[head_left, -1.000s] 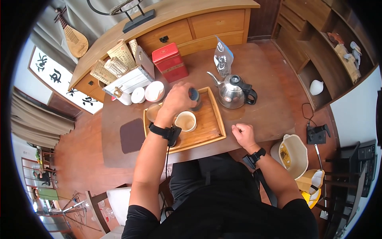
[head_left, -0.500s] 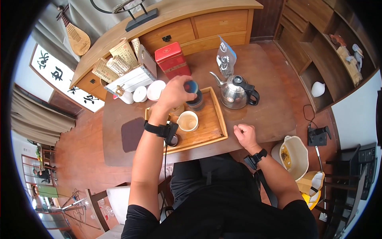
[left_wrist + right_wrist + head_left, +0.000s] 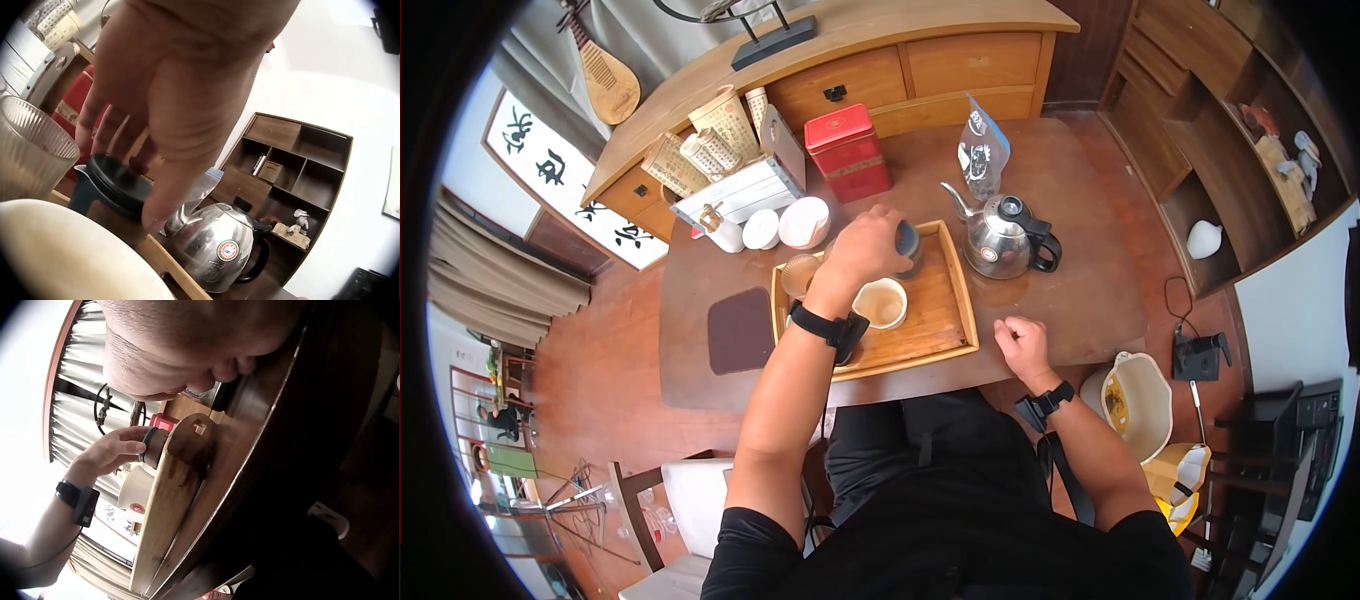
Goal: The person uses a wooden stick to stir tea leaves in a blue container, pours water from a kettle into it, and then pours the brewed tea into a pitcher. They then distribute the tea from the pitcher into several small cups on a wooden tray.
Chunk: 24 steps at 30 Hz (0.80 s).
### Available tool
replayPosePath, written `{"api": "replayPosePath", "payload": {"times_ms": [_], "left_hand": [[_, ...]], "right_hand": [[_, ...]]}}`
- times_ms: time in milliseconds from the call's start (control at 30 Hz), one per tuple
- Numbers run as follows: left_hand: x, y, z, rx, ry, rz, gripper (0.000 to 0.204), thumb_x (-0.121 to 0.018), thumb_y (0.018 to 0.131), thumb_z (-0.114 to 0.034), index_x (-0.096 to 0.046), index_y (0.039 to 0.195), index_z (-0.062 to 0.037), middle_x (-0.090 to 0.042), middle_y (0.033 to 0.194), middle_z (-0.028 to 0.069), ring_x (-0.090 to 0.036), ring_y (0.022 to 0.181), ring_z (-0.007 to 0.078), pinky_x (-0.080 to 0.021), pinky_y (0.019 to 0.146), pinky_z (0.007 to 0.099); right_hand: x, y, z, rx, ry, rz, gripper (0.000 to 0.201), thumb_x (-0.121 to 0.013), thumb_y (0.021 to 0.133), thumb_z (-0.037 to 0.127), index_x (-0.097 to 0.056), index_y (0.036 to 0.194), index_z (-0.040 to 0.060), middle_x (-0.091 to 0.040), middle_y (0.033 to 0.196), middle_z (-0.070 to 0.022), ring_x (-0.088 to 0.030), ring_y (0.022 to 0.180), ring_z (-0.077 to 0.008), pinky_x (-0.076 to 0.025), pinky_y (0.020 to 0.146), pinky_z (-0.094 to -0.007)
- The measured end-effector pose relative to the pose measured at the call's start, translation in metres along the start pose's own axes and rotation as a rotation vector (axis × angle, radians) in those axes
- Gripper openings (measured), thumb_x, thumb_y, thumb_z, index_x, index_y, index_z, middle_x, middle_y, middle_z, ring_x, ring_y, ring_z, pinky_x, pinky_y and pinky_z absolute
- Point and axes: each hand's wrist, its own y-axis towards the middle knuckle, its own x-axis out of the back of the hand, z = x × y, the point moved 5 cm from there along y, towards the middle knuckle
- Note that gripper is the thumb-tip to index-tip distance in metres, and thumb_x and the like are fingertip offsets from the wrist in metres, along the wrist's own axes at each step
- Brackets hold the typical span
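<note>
My left hand (image 3: 865,245) reaches over the wooden tray (image 3: 945,340) and pinches a dark round lid (image 3: 115,178) between thumb and fingers. Beneath the lid is a dark teal pot (image 3: 84,194) with a pale-edged spout, partly covered by the hand in the head view. Nearer me on the tray stands a cream pitcher (image 3: 882,303) with pale liquid inside. A ribbed clear glass (image 3: 34,144) is left of the hand, partly behind my wrist in the head view. My right hand (image 3: 1024,347) rests at the table's front edge, fingers curled in, holding nothing.
A steel kettle (image 3: 998,240) stands right of the tray, with a clear pouch (image 3: 983,155) behind it. Behind the tray are a red tin (image 3: 850,165) and white bowls (image 3: 804,222). A dark mat (image 3: 738,332) lies left; a cream bin (image 3: 1135,405) stands below right.
Half a second ago the lid was tilted with its blue-green face showing, raised above the pot; now it lies flatter and lower over it. The right hand stays at the table edge.
</note>
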Motion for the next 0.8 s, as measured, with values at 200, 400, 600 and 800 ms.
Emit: {"api": "replayPosePath", "payload": {"times_ms": [200,400,600,800], "left_hand": [[0.005,0.001,-0.001,-0.032,0.005,-0.015,0.062,-0.091,0.07,-0.023,-0.072,0.126,-0.0066,-0.072,0.119,0.0175,-0.07,0.115,0.0366,-0.057,0.101,0.0441],[0.034,0.001,-0.006,-0.046,-0.096,-0.045,0.07,-0.092,0.068,-0.022,-0.071,0.133,-0.0069,-0.073,0.123,0.0182,-0.071,0.115,0.0361,-0.057,0.103,0.043],[0.038,-0.003,-0.007,-0.058,-0.12,-0.077,0.072,-0.093,0.068,-0.023,-0.07,0.133,-0.0042,-0.072,0.123,0.0177,-0.071,0.115,0.0341,-0.057,0.103,0.0423],[0.043,-0.005,-0.006,-0.067,-0.15,-0.097,0.072,-0.094,0.068,-0.021,-0.069,0.133,-0.0022,-0.072,0.122,0.0181,-0.071,0.114,0.034,-0.057,0.103,0.0425]], "right_hand": [[0.0,0.0,-0.002,0.02,-0.002,-0.004,0.039,-0.072,0.092,0.013,-0.048,0.065,-0.0014,-0.047,0.06,-0.0193,-0.049,0.052,-0.0368,-0.037,0.053,-0.0462],[-0.001,-0.001,-0.003,-0.013,0.028,0.0,0.039,-0.073,0.093,0.013,-0.049,0.066,-0.0021,-0.049,0.06,-0.0187,-0.05,0.051,-0.0352,-0.038,0.053,-0.0443],[-0.001,0.0,-0.003,0.002,0.007,0.007,0.038,-0.073,0.093,0.013,-0.049,0.066,-0.0022,-0.048,0.06,-0.0192,-0.051,0.051,-0.0358,-0.038,0.053,-0.0443],[0.0,0.001,0.001,-0.009,0.006,0.014,0.038,-0.073,0.093,0.013,-0.049,0.067,-0.0025,-0.048,0.061,-0.0198,-0.051,0.052,-0.0371,-0.039,0.053,-0.0447]]}}
